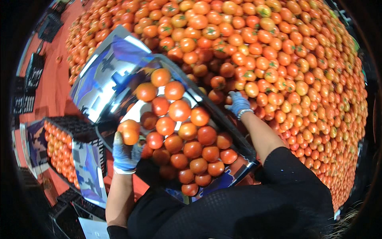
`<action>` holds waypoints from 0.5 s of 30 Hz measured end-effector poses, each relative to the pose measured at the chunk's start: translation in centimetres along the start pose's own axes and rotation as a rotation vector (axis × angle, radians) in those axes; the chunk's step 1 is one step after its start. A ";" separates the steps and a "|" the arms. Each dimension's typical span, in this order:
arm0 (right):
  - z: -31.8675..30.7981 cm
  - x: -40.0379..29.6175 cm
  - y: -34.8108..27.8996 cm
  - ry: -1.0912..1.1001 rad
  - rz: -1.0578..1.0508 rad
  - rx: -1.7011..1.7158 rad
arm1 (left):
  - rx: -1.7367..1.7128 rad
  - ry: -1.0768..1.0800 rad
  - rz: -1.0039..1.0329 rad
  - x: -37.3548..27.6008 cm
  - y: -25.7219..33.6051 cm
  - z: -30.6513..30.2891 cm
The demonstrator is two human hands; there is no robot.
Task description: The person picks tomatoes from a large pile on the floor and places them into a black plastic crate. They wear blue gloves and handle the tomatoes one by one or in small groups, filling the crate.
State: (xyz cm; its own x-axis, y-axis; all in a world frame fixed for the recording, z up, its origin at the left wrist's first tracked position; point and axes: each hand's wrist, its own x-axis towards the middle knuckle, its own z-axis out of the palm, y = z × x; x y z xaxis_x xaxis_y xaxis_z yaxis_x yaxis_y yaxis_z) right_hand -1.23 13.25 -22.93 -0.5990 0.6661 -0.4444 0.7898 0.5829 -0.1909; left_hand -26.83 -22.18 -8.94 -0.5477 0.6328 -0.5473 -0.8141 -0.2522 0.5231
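A black plastic crate (209,109), lined with glossy printed sheet (119,59), stands before me with a layer of red and orange tomatoes (179,110) in it. At its left side my left hand (126,155), in a blue and white glove, holds two orange tomatoes (129,132) over the crate. Beyond the crate's right wall, my gloved right hand (238,103) reaches to the edge of a large heap of tomatoes (286,56). Its fingertips lie among the fruit; whether they grip one cannot be told.
Another lined crate (71,122) full of tomatoes stands on the red floor (55,80) at the left. Black crates (34,71) line the far left edge, with more dark crates (67,215) at the lower left. The heap spans the top and right.
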 end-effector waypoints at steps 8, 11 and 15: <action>-0.4 -1.2 3.4 0.359 -0.045 0.152 | 0.747 0.348 0.340 9.5 1.2 -6.2; -2.0 -0.4 4.9 0.583 0.035 0.001 | 1.069 0.302 0.721 11.8 -0.6 -7.7; -4.6 1.2 7.2 0.174 0.151 -0.297 | 0.616 0.337 0.460 11.1 -4.2 0.7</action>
State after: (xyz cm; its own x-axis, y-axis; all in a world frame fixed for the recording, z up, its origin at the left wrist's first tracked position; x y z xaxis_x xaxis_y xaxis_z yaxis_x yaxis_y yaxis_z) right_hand 3.14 20.41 -20.80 -0.5126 0.8091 -0.2874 0.8135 0.5647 0.1388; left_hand -29.37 -13.59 -16.74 -0.9074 0.2870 -0.3071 -0.2983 0.0752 0.9515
